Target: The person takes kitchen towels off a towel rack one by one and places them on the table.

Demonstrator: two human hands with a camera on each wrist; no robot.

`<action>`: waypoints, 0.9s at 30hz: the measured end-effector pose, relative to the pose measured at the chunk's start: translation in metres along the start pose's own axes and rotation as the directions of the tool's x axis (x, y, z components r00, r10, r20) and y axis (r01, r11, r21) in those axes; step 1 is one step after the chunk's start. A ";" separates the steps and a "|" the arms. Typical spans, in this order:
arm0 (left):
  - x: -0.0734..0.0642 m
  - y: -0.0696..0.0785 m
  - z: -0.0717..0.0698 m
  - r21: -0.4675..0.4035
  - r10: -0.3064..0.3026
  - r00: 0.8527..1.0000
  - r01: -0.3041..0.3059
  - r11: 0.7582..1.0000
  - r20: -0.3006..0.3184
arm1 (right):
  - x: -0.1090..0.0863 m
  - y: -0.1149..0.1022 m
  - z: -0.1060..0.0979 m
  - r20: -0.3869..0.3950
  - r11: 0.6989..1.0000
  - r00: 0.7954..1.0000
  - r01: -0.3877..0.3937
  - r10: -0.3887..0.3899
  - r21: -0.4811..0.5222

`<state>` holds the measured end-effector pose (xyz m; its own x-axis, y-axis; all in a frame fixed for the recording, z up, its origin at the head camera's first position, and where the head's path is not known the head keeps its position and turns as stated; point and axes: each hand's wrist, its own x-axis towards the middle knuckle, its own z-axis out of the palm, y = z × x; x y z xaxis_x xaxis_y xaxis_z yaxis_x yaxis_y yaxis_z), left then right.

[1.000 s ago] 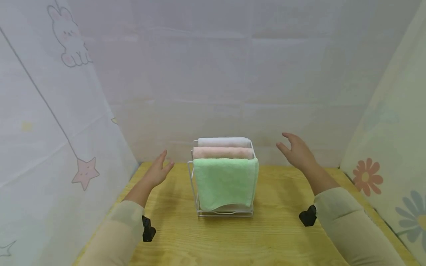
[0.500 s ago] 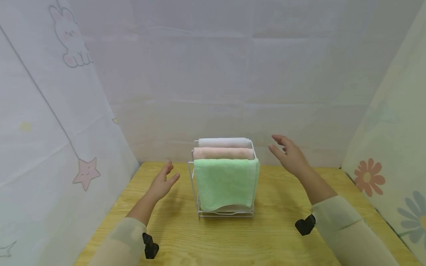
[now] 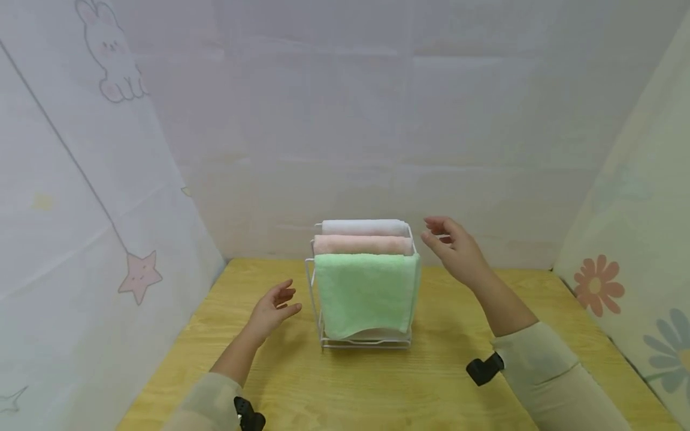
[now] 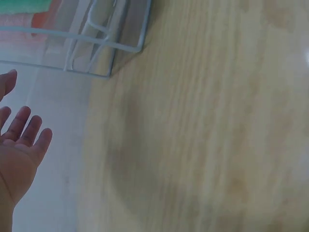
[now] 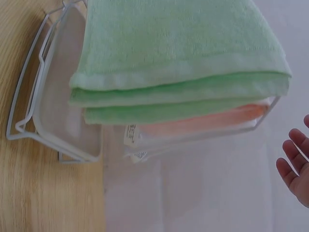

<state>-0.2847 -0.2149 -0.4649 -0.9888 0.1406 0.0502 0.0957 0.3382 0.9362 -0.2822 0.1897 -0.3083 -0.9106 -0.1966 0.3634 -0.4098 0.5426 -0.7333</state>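
Note:
A white wire rack (image 3: 319, 335) stands on the table with three folded towels draped over its bars. The green towel (image 3: 366, 293) hangs in front, the pink towel (image 3: 362, 244) behind it and the white towel (image 3: 364, 227) at the back. To the left of the rack my left hand (image 3: 272, 311) is held apart from it, fingers relaxed and slightly bent. My right hand (image 3: 455, 248) hovers at the rack's upper right, near the towels' height, its palm turned towards them. Both hands hold nothing. In the right wrist view, a pale tray (image 5: 67, 92) sits in the rack's base.
The wooden table (image 3: 356, 389) carries the rack near its far middle. Behind it hangs a pale cloth wall (image 3: 334, 120). Printed side cloths with a star (image 3: 140, 276) and a flower (image 3: 598, 286) close in the left and right. Black wrist cameras (image 3: 485, 368) hang at the cuffs.
My right hand has moved left towards the rack. The left hand has come nearer to the rack and lower in the head view. The rack and towels stay in place.

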 end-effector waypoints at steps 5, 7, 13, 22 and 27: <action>-0.009 -0.007 0.014 -0.077 0.004 1.000 -0.002 0.997 0.027 | 0.000 -0.012 0.005 -0.001 0.997 0.997 0.073 -0.073 0.010; -0.012 -0.010 0.019 -0.104 0.007 0.999 -0.004 0.995 0.031 | 0.000 -0.015 0.008 0.007 0.996 0.996 0.091 -0.091 0.017; -0.019 -0.018 0.034 -0.195 -0.007 0.999 0.016 0.981 0.051 | -0.001 -0.023 0.015 0.038 0.994 0.994 0.106 -0.107 0.024; -0.028 -0.023 0.051 -0.238 -0.034 0.998 0.044 0.970 0.049 | -0.005 -0.034 0.022 0.073 0.993 0.990 0.120 -0.121 0.022; -0.034 -0.027 0.061 -0.253 -0.046 0.999 0.051 0.966 0.027 | -0.011 -0.040 0.028 0.098 0.994 0.989 0.106 -0.107 0.013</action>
<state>-0.2462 -0.1723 -0.5133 -0.9886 0.1503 -0.0023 0.0127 0.0987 0.9950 -0.2568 0.1473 -0.2987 -0.8625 -0.3328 0.3812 -0.5045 0.5083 -0.6979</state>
